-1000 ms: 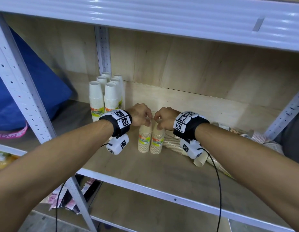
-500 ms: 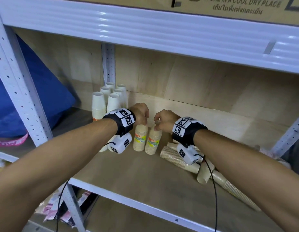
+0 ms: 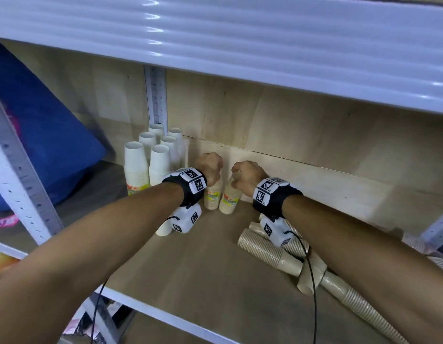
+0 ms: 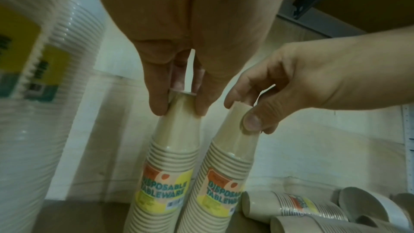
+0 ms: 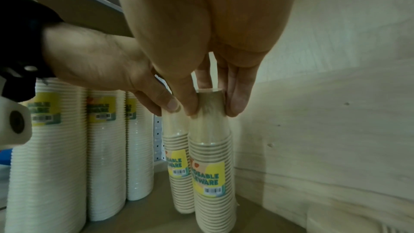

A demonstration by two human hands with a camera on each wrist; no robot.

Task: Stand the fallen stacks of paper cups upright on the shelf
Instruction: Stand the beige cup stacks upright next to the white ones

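Observation:
Two upright beige cup stacks with yellow labels stand side by side on the wooden shelf (image 3: 203,281) near its back wall. My left hand (image 3: 210,167) pinches the top of the left stack (image 3: 213,197) from above; in the left wrist view the fingertips (image 4: 160,107) clamp its top cup (image 4: 165,174). My right hand (image 3: 245,175) pinches the top of the right stack (image 3: 230,199), as the right wrist view shows at its fingertips (image 5: 235,105) and stack (image 5: 210,174). Fallen beige stacks (image 3: 267,252) lie to the right, under my right forearm.
Several tall white cup stacks (image 3: 146,165) stand upright at the back left, close to the left beige stack. A long fallen stack (image 3: 359,301) points toward the front right. A metal upright (image 3: 17,170) frames the left; the upper shelf beam (image 3: 240,45) hangs overhead.
Both hands keep their pinch on the two beige stacks and have carried them slightly deeper toward the back wall. The head view has shifted, showing more of the fallen cups.

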